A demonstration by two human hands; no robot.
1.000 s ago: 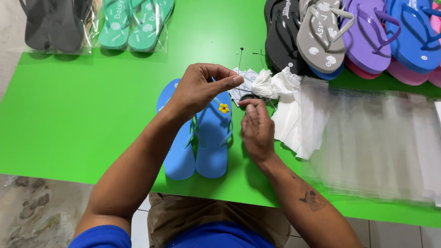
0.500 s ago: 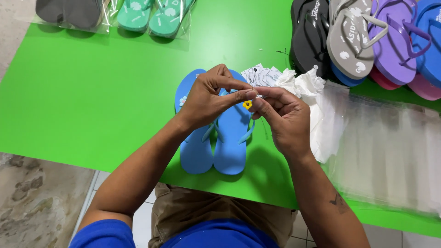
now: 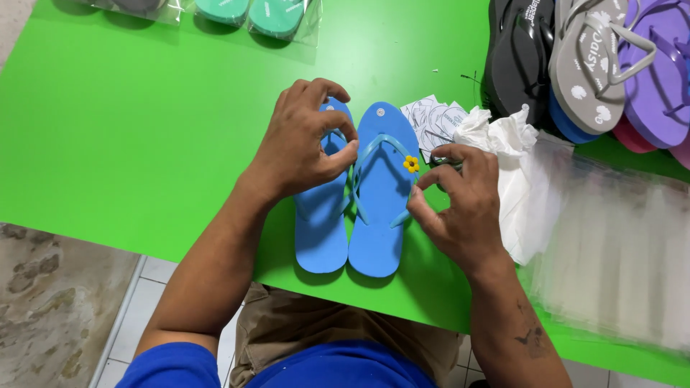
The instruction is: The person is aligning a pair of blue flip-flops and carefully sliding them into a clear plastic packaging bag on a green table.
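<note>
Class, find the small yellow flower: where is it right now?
In the head view, the yellow flower sits on the right-hand blue flip-flop's strap, just left of the right hand.

White tags [image 3: 433,122] — clear bags [image 3: 618,251] right

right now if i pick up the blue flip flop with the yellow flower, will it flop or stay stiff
The flip flop looks like thin foam, so probably light and slightly bendy. Its flat sole should not roll. The thin strap likely flexes; the flower might snag.

We note a bright green flat-topped table [image 3: 129,144] beneath both hands, evenly lit. Below its near edge, left of the forearms, lies pale square-tiled floor [image 3: 133,316] beside stained grey concrete [image 3: 43,302].
</note>
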